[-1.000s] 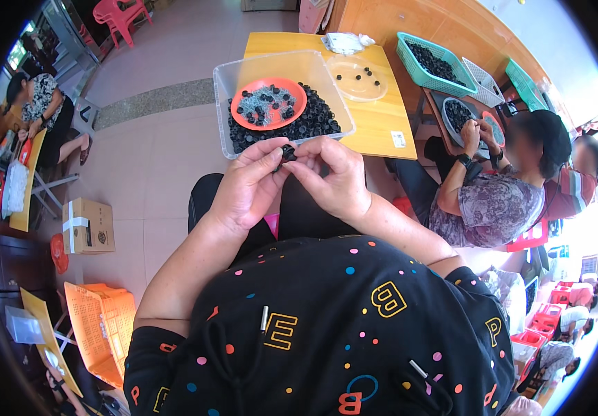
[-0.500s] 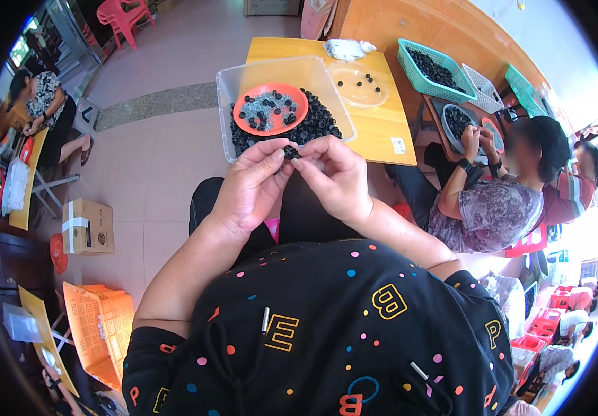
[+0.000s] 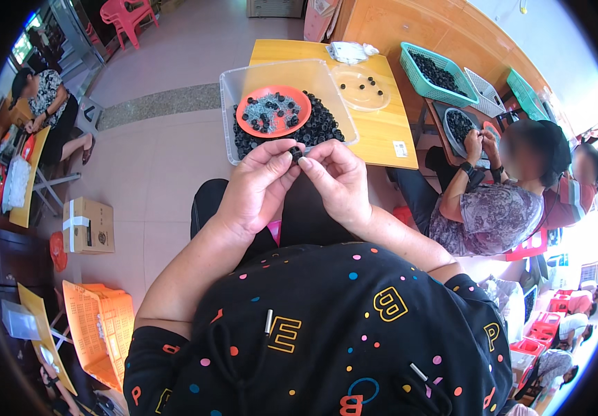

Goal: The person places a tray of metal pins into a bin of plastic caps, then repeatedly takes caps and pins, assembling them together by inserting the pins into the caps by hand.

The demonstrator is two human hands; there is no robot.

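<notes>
Left hand [image 3: 257, 187] pinches black part [image 3: 295, 155] | right hand [image 3: 337, 184] at its right, grip unclear | far: orange dish [image 3: 301, 126], clear bin [image 3: 243, 80]

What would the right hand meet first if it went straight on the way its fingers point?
Likely the small black part held by the left hand, though depth leaves any present contact unclear.

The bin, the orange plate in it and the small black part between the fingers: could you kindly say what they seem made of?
The bin looks like smooth clear plastic: the yellow table shows through its wall. The plate seems smooth plastic, from its even orange rim. The black part looks opaque, perhaps plastic or rubber; it is too small to tell.
</notes>
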